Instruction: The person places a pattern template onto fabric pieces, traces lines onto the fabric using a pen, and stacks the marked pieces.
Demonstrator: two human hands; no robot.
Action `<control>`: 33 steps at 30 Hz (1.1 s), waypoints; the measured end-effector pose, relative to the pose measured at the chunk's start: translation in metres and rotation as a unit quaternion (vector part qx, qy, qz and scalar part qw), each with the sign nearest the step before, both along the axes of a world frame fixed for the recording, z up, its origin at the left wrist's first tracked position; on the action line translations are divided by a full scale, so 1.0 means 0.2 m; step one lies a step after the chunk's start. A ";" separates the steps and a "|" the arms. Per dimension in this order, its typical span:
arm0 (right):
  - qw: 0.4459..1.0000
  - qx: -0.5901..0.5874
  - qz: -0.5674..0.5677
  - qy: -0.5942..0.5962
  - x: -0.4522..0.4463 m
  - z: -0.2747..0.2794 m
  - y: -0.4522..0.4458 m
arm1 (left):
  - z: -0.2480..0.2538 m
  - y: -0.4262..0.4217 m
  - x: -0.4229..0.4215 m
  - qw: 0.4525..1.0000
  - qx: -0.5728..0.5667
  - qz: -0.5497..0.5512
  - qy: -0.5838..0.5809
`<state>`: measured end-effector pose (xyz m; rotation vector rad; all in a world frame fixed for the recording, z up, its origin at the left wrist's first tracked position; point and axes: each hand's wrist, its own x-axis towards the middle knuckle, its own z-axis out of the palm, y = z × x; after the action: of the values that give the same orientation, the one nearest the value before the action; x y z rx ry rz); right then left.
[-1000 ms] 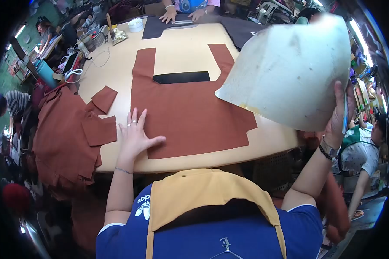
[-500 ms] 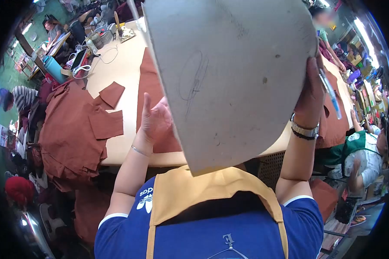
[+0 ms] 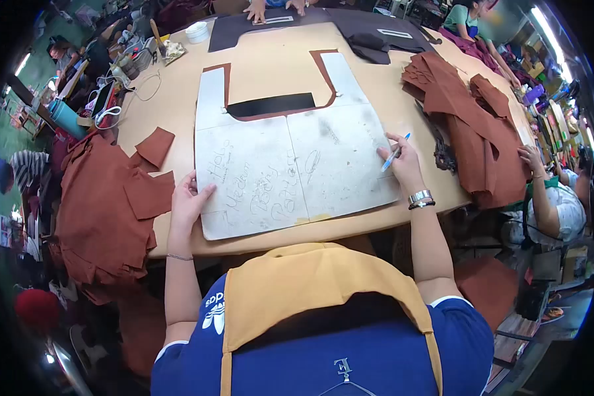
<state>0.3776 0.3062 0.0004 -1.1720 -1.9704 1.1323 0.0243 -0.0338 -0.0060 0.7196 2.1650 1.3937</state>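
Observation:
A pale card pattern piece (image 3: 251, 152) with handwriting lies flat on the table, its two strap-like arms pointing away from me. Rust-brown fabric (image 3: 323, 69) shows along its neck cutout and arm edges. My left hand (image 3: 190, 200) grips the card's left edge, thumb on top. In my right hand (image 3: 402, 162) is a blue-and-white pen (image 3: 396, 152), held between the fingers, while that hand rests at the card's right edge. A black flat strip (image 3: 274, 104) shows within the cutout.
Rust-brown fabric piles lie on the left (image 3: 102, 211) and right (image 3: 468, 125) of the table (image 3: 178, 86). Dark scissors (image 3: 442, 142) are near the right pile. Another person's hands (image 3: 274, 9) rest on dark fabric (image 3: 237, 30) at the far side. A white tub (image 3: 197, 32) stands there.
The card has come down from upright before me onto the table, and its written side now faces up. Both hands have lowered with it; my left hand has closed on its edge.

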 end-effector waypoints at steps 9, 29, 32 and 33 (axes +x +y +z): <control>0.997 0.046 -0.017 -0.056 -0.01 -0.03 -0.04 | 0.12 0.06 0.03 0.993 -0.083 0.036 0.079; 0.974 0.087 0.014 -0.210 -0.08 0.07 0.00 | 0.13 0.09 -0.03 0.952 -0.229 0.003 0.204; 0.977 0.076 0.017 -0.199 -0.06 0.07 0.01 | 0.17 0.10 -0.04 0.921 -0.298 -0.024 0.250; 0.988 0.064 0.022 -0.141 -0.04 0.01 0.06 | 0.15 0.09 -0.07 0.933 -0.279 -0.024 0.228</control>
<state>0.3698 0.3175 0.0026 -1.2812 -2.2546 0.8845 0.0113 -0.0154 0.0236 0.9153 2.6935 0.5495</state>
